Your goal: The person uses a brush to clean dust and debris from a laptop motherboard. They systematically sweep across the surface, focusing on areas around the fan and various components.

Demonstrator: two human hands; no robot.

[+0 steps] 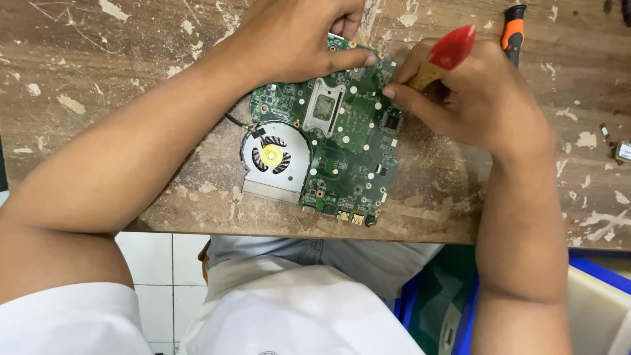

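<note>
A green laptop circuit board [348,144] lies flat on a worn wooden table [98,52]. A round silver cooling fan [275,158] with a yellow centre sticks out at its left side. My left hand [292,36] presses down on the board's far edge, fingers curled over it. My right hand [476,92] grips a screwdriver with a red and yellow handle [447,52]; its tip, hidden by my fingers, meets the board's far right edge.
An orange and black tool handle [513,29] lies at the far right of the table. A small metal part [622,151] sits near the right edge. The table's front edge runs just below the board; a blue bin [591,269] stands beneath on the right.
</note>
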